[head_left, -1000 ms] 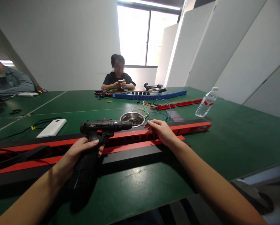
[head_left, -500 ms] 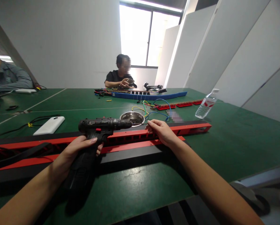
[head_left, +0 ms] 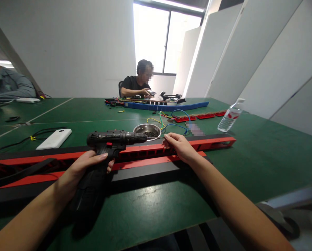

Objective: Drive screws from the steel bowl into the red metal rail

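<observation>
A black cordless drill (head_left: 116, 138) is gripped by its handle in my left hand (head_left: 84, 167), pointing right. From its chuck sticks a long thin bit (head_left: 155, 137). The thumb and fingertips of my right hand (head_left: 179, 145) are pinched at the bit's far end; whether a screw is between them is hidden. Below and behind the drill lie long red-and-black channel frames (head_left: 142, 171) across the table. Just beyond the bit sits a metal bowl (head_left: 138, 127) containing small dark parts, perhaps screws.
A white power bank (head_left: 54, 138) lies at left by black cables. Coloured wires (head_left: 161, 120), red strips (head_left: 209, 116) and a leaning water bottle (head_left: 231, 115) are farther back. A person (head_left: 135, 87) sits behind a blue strip (head_left: 166, 106); another person (head_left: 12, 83) is at far left.
My hands and the drill stay nearly still. The person across the table has shifted to the right, with the hands and the object held in them.
</observation>
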A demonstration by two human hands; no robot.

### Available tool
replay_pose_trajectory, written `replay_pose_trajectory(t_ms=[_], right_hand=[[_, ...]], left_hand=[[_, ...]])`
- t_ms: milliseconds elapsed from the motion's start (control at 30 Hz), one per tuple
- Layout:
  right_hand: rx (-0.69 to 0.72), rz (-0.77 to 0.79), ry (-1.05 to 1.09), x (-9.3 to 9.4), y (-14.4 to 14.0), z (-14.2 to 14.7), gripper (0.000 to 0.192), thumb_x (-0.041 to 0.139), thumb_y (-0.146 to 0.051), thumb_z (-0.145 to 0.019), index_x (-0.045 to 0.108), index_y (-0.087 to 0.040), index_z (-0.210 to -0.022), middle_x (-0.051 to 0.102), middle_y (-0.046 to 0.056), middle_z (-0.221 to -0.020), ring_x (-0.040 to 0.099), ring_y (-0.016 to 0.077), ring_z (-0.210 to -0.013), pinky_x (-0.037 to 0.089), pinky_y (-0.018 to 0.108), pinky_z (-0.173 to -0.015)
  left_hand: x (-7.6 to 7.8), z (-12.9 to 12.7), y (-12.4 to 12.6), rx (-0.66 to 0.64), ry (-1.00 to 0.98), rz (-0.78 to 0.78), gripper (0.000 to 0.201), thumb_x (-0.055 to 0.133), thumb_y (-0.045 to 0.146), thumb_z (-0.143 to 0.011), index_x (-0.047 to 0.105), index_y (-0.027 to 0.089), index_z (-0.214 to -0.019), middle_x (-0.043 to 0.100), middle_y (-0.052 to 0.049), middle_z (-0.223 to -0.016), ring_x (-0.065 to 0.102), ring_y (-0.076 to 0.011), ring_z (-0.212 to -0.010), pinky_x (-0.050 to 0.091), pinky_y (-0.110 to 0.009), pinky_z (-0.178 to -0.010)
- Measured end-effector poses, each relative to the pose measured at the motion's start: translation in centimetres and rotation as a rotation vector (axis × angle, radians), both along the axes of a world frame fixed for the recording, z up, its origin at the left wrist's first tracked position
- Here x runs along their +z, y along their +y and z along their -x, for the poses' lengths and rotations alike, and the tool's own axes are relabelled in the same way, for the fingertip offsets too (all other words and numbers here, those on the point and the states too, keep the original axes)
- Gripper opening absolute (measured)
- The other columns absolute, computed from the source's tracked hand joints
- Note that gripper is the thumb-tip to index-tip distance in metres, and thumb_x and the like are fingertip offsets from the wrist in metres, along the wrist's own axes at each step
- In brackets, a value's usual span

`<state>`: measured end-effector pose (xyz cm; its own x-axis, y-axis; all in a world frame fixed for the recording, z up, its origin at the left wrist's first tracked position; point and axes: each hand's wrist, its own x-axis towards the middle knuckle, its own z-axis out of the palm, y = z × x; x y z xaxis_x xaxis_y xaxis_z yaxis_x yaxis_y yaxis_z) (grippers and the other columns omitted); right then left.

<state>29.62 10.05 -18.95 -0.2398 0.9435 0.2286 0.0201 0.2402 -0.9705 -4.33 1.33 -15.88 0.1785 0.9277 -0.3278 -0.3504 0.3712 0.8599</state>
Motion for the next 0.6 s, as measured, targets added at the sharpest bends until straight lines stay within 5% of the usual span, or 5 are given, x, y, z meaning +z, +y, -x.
replay_pose_trajectory(t_ms=[600], right_hand=[[-0.02,-0.005,-0.07,0.11,-0.48,0.11,0.041,0.065,-0.057,-0.09,0.061,-0.02,-0.073,0.063,0.001,-0.07,0.056,0.0148,-0.066,0.043,0.029,-0.066]], left_hand=[[0.14,-0.15,-0.24,-0.045,0.206,-0.091,0.028,0.085,0.028,-0.075,0.073,0.011,-0.094,0.076,-0.01,-0.086,0.072,-0.0189,-0.073,0.057,-0.024,-0.066]])
